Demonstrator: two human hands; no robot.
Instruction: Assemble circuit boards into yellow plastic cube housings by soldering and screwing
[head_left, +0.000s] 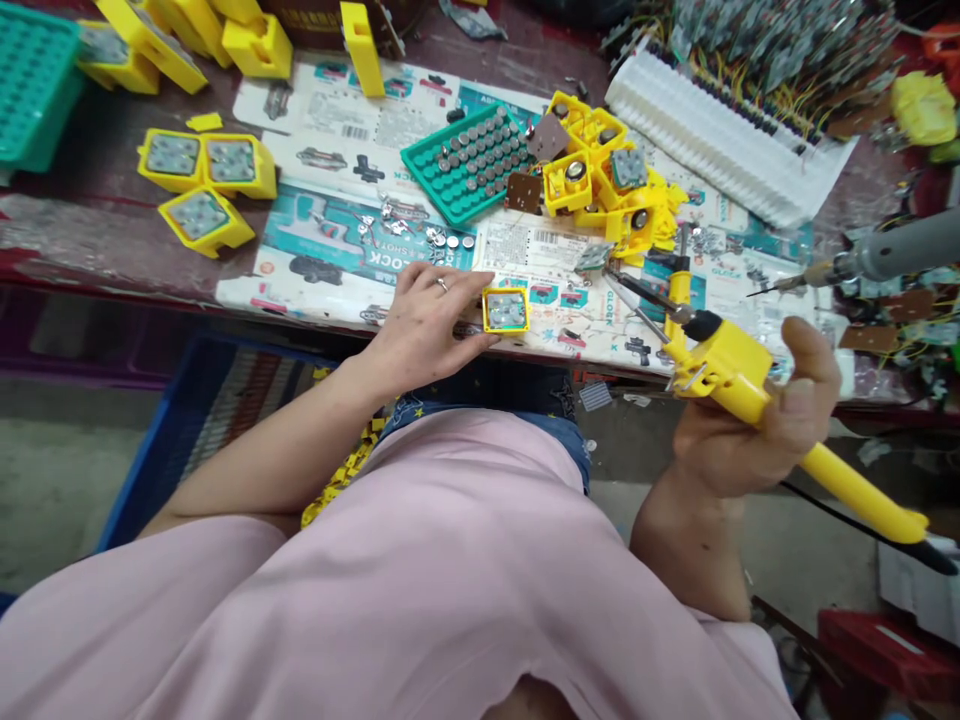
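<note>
Left hand (424, 325) touches case (505, 310) on "LOCK" sheet (330, 235); right hand (757, 425) holds iron (724, 368).

Single head-worn view, close, steeply down over the workbench (90, 220).

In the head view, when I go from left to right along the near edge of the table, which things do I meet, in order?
left hand, fingers laid flat → small yellow case at its fingertips → right hand, its grip closed on the yellow soldering iron
</note>
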